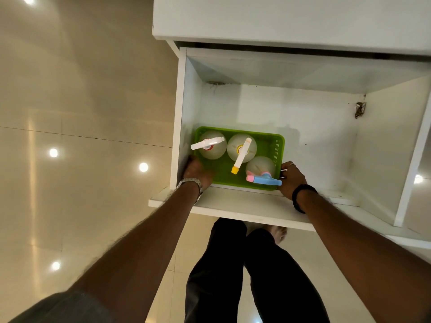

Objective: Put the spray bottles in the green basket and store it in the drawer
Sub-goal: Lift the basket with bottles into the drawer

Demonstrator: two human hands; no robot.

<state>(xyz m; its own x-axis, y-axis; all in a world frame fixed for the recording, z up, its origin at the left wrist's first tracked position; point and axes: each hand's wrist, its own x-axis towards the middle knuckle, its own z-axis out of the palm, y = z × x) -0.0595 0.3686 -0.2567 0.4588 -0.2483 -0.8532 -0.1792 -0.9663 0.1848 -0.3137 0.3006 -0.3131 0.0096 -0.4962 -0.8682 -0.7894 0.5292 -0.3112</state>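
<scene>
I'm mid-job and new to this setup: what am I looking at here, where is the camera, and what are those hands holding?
There is no machine here: a person works bare-handed, and the single picture comes from a camera on their head, looking down. Below is an open white drawer. Inside it, near the front left, sits the green basket with three spray bottles standing in it: a white-topped one, a yellow-tipped one and a blue-and-pink one. The left hand grips the basket's left end, the right hand its right end.

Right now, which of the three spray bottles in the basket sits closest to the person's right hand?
The bottle with the blue spray head and pink nozzle, in the green basket corner beside the right hand. The other two have white heads: one yellow-tipped, one plain.
</scene>
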